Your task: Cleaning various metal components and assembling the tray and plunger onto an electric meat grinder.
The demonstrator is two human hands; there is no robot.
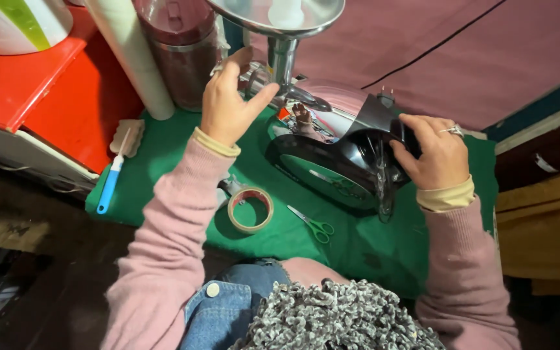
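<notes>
Your left hand (227,107) closes its grip around the metal grinding head (268,83) at the front of the glossy black-and-pink electric meat grinder (338,146), which lies on its side on the green cloth-covered counter (384,249). Your right hand (437,154) clasps the black rear end of the body. The round steel feed tray (280,14) is already mounted above. A roll of tan tape (251,209), green-handled scissors (314,225) and a blue-handled brush (114,174) lie untouched nearby.

A roll of tape (250,210) and green-handled scissors (314,225) lie near the front edge of the green cloth (371,246). A blue-handled brush (114,170) rests at its left edge, below an upright white roll (132,55).
</notes>
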